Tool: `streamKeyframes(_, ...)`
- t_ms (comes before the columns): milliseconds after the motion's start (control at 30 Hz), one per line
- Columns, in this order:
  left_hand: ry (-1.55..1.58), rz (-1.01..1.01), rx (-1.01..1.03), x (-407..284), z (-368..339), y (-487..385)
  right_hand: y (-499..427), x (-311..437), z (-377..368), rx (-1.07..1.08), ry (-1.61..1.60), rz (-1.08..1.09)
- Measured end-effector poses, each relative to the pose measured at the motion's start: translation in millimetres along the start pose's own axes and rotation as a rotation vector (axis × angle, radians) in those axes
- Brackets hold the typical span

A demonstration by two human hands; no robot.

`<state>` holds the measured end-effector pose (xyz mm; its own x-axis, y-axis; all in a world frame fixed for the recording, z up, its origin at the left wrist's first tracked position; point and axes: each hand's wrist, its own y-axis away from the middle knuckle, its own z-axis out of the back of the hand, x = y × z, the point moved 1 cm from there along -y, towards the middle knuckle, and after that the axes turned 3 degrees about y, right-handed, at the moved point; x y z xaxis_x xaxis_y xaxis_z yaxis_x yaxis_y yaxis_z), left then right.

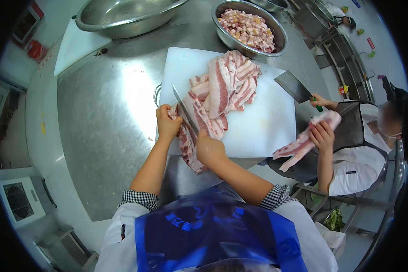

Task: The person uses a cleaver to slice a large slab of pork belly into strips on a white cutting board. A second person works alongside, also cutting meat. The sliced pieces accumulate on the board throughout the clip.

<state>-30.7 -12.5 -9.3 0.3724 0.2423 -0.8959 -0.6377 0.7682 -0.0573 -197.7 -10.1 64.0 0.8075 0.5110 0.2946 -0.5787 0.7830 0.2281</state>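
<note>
My right hand [210, 148] grips a knife whose narrow-looking blade [185, 110] lies across a slab of raw pork belly [189, 146]. With my left hand [168, 124] I hold the left edge of that slab, to the left of the blade. The near end of the meat hangs past the front edge of a white cutting board [258, 136]. Beyond the blade, several strips of pork belly [229, 81] lie piled on the board. My right hand covers the knife's handle.
A steel bowl [221, 36] of diced meat [248, 29] stands behind the board. A large steel basin [132, 29] rests at the back left near another white board [76, 44]. At right, a co-worker [357, 153] holds a cleaver [293, 86] and a pork piece [307, 139] beside the board.
</note>
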Motion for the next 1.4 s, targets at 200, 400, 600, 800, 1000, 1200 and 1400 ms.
streamKeyframes(200, 0.032, -0.211, -0.210, -42, 22, 32, -24, -13, 11, 0.007, -0.084, -0.014)
streamKeyframes(400, -0.116, -0.131, -0.187, -32, 22, -11, -27, -40, 9, -0.031, -0.161, -0.093)
streamKeyframes(600, -0.102, 0.192, 0.021, 8, 27, -15, -25, -40, 7, -0.034, -0.182, -0.112)
streamKeyframes(800, -0.085, 0.326, 0.274, 21, 36, 103, -15, -39, 2, -0.067, -0.176, -0.099)
streamKeyframes(1000, 0.332, 0.719, 0.441, 17, 26, 148, 21, -36, 10, -0.160, -0.212, -0.073)
streamKeyframes(1200, 0.503, 0.888, 0.417, 15, 18, 148, 79, -42, 38, 0.007, -0.048, -0.085)
streamKeyframes(1400, 0.896, 0.890, 0.412, 4, 4, 147, 121, -37, 30, 0.138, 0.036, -0.080)
